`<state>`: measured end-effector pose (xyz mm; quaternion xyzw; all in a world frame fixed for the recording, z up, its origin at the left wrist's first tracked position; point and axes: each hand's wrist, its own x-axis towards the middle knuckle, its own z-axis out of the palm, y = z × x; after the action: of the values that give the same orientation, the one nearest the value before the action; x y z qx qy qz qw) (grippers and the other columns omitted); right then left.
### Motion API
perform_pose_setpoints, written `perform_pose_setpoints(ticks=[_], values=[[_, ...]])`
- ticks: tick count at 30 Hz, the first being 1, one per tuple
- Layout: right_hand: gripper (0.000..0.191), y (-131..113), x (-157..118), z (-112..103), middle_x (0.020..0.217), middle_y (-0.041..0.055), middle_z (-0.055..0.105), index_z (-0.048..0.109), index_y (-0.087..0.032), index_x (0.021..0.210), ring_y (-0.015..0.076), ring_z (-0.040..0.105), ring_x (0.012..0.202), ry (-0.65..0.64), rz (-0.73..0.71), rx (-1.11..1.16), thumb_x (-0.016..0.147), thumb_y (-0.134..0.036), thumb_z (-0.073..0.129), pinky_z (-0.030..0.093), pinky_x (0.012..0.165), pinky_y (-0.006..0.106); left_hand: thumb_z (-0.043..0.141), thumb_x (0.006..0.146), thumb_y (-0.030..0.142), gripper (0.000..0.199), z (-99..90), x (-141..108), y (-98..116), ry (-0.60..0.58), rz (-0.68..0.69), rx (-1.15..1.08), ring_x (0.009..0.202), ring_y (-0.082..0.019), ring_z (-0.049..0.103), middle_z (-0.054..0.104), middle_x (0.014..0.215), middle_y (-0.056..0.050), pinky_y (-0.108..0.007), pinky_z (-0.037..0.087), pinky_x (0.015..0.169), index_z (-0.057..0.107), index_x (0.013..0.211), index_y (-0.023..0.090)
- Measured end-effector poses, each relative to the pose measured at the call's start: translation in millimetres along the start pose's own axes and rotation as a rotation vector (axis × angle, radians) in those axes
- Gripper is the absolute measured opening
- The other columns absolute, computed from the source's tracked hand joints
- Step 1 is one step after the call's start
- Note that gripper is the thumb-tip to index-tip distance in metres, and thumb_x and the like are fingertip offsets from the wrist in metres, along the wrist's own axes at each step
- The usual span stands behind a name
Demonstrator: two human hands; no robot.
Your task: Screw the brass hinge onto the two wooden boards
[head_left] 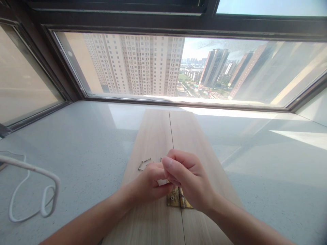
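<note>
Two pale wooden boards (150,136) lie side by side with a dark seam between them. A brass-coloured hinge (173,200) spans that seam, its upper part hidden beneath my hands; a screw head (172,197) shows in its left leaf. Over the hinge, my right hand (192,177) is closed, thumb pressed to the curled fingers. My left hand (154,180) meets it from the left, its thumb and fingers curved together at the right hand's fingertips. Whatever sits between the fingers is hidden. Several small screws (145,164) lie on the left board just beyond my left hand.
The boards rest on a white speckled sill (99,149). At the left, a white cable (11,204) lies looped beside a white bent tube (55,180). A dark-framed window (178,102) borders the far edge, with tall buildings outside.
</note>
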<state>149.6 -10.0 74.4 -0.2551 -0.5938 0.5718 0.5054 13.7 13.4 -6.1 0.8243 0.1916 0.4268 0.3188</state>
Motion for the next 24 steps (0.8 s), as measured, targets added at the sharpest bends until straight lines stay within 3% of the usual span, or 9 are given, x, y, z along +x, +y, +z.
perform_pose_setpoints(ticks=[5,14,18,24], values=[[0.033,2,-2,1,0.052,-0.0055,0.041,0.047,-0.019,0.057,0.0081,0.036,0.049,0.031,-0.003,-0.015,0.088,-0.025,0.055,0.032,0.047,0.020,0.062,0.079,0.007,0.009,0.3,2,0,0.020,-0.030,-0.005,0.077,-0.016,0.069,0.072,0.081,-0.004,-0.023,0.054,0.069,0.064,0.080,0.016],[0.033,-2,2,-3,0.046,-0.0051,0.043,0.051,-0.019,0.061,0.0093,0.039,0.043,-0.028,0.132,0.015,0.088,-0.037,0.055,0.033,0.042,0.021,0.051,0.077,0.003,0.021,2.3,-1,-7,0.012,0.102,0.026,0.068,-0.012,0.064,0.068,0.070,-0.001,-0.020,0.051,0.064,0.057,0.062,0.016],[0.036,4,-1,1,0.051,-0.0054,0.039,0.046,-0.020,0.058,0.0086,0.035,0.047,-0.003,0.068,0.025,0.090,-0.033,0.055,0.034,0.045,0.021,0.054,0.075,0.005,0.013,0.0,2,0,0.014,0.039,0.015,0.075,-0.015,0.067,0.071,0.078,-0.004,-0.021,0.053,0.067,0.062,0.072,0.015],[0.036,13,-6,1,0.055,-0.0046,0.041,0.045,-0.021,0.063,0.0099,0.038,0.051,0.002,-0.007,-0.016,0.097,-0.032,0.049,0.035,0.050,0.022,0.062,0.078,0.009,0.016,2.0,1,-3,0.074,0.027,-0.020,0.072,-0.015,0.067,0.071,0.077,-0.004,-0.023,0.054,0.064,0.060,0.065,0.017]])
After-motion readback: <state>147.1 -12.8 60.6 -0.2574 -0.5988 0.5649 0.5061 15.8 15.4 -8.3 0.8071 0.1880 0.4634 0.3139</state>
